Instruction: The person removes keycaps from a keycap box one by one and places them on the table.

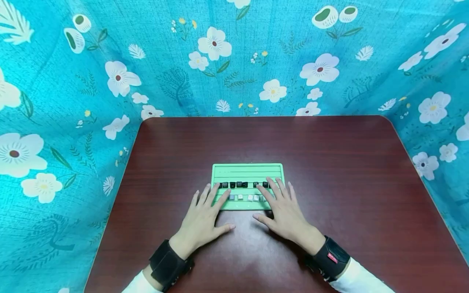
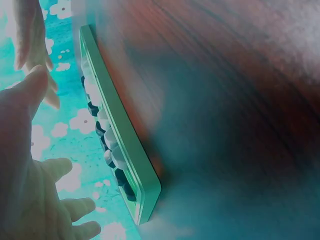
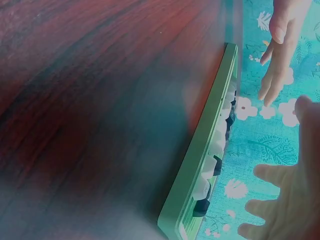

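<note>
A shallow light-green tray (image 1: 247,168) lies on the table, holding a row of small black blocks (image 1: 239,184) and, nearer me, a row of whitish blocks (image 1: 250,198). My left hand (image 1: 200,221) spreads over its left end, fingers extended and thumb out to the side. Over the right end is my right hand (image 1: 287,215), its fingers likewise spread. Both wrist views show fingertips apart from the tray's green wall (image 2: 122,125), gripping nothing. From above, the fingers hide some blocks at both ends.
The dark red-brown wooden table (image 1: 176,162) extends around the tray. Blue flowered cloth (image 1: 249,89) hangs behind it and along the sides. Each wrist wears a black strap (image 1: 168,262), with white sleeves below.
</note>
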{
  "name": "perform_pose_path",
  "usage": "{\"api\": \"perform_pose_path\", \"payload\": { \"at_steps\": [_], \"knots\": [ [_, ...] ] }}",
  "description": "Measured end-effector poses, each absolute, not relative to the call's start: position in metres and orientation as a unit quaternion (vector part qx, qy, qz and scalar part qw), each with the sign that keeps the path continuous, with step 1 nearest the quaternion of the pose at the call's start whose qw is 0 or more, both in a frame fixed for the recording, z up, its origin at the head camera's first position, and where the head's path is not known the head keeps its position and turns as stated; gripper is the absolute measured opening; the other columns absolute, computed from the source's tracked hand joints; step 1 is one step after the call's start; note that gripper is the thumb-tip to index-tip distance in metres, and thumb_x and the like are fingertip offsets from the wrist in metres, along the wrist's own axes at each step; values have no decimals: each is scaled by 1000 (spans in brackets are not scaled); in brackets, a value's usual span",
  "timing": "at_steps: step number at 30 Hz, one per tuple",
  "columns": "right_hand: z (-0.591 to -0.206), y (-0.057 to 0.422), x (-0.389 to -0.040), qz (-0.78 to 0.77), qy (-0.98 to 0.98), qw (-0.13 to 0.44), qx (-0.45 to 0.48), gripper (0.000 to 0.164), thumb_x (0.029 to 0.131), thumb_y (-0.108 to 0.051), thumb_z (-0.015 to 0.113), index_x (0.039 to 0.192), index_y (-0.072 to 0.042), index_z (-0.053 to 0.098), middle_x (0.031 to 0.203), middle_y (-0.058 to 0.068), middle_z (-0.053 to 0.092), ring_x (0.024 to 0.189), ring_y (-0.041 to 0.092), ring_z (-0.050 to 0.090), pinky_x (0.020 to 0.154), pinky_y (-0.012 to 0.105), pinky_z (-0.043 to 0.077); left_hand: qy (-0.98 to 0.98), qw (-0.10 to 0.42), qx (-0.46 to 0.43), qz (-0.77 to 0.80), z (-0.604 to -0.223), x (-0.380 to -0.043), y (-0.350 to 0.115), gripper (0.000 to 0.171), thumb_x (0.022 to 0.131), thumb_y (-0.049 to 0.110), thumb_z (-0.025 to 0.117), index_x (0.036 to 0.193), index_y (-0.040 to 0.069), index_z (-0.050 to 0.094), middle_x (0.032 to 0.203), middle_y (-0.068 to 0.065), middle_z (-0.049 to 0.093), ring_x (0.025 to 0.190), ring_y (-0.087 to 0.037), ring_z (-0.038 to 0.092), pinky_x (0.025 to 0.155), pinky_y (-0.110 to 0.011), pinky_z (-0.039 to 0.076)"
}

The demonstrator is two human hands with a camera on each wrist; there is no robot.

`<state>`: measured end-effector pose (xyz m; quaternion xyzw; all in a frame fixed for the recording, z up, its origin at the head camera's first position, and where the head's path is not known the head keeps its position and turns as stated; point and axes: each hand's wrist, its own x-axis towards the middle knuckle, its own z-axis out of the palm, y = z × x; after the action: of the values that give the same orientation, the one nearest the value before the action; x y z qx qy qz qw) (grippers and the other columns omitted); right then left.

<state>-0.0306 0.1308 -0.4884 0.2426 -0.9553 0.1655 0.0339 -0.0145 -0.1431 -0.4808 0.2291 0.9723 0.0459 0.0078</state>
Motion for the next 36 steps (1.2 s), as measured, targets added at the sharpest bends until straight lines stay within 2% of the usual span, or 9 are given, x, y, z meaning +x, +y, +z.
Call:
{"api": "perform_pose_path", "payload": {
  "at_steps": [3, 9, 16, 21, 27, 36],
  "knots": [
    [-488, 133, -32, 179, -954, 41, 235, 78, 84, -66, 46, 145, -17, 41, 152, 15, 29, 138, 39, 21, 106, 62, 14, 973, 1, 226, 51, -481, -15, -144, 96, 75, 81, 38, 153, 29, 18, 157, -12, 20, 141, -35, 18, 107, -57, 21],
    [-484, 137, -34, 216, -953, 46, 208, 71, 87, -62, 44, 139, -14, 46, 146, 17, 35, 135, 34, 28, 103, 57, 25, 972, -16, 224, 75, -480, -15, -143, 89, 78, 70, 50, 151, 25, 26, 154, -15, 25, 139, -36, 23, 106, -57, 23],
    [-478, 144, -43, 240, -953, 72, 170, 62, 86, -53, 55, 132, -12, 52, 135, 14, 47, 125, 30, 40, 95, 53, 38, 969, -41, 227, 92, -479, -17, -140, 82, 82, 65, 50, 149, 21, 33, 150, -14, 33, 136, -34, 29, 105, -53, 26],
    [-478, 150, -47, 248, -954, 79, 146, 59, 86, -51, 56, 129, -10, 54, 129, 11, 52, 122, 28, 44, 96, 48, 39, 964, -51, 233, 119, -477, -19, -134, 76, 83, 60, 53, 145, 17, 39, 145, -14, 38, 133, -33, 33, 103, -51, 29],
    [-484, 156, -50, 252, -957, 68, 126, 58, 88, -51, 53, 129, -10, 54, 127, 9, 56, 121, 27, 46, 94, 47, 42, 961, -57, 235, 137, -474, -23, -125, 70, 87, 56, 51, 142, 14, 43, 141, -13, 43, 129, -32, 38, 99, -50, 35],
    [-493, 166, -59, 238, -962, 93, 98, 51, 88, -40, 57, 125, -4, 57, 110, 12, 63, 100, 30, 52, 81, 44, 45, 957, -55, 242, 150, -474, -24, -114, 64, 91, 55, 44, 138, 11, 49, 138, -13, 49, 125, -32, 45, 96, -48, 40]
  ]
}}
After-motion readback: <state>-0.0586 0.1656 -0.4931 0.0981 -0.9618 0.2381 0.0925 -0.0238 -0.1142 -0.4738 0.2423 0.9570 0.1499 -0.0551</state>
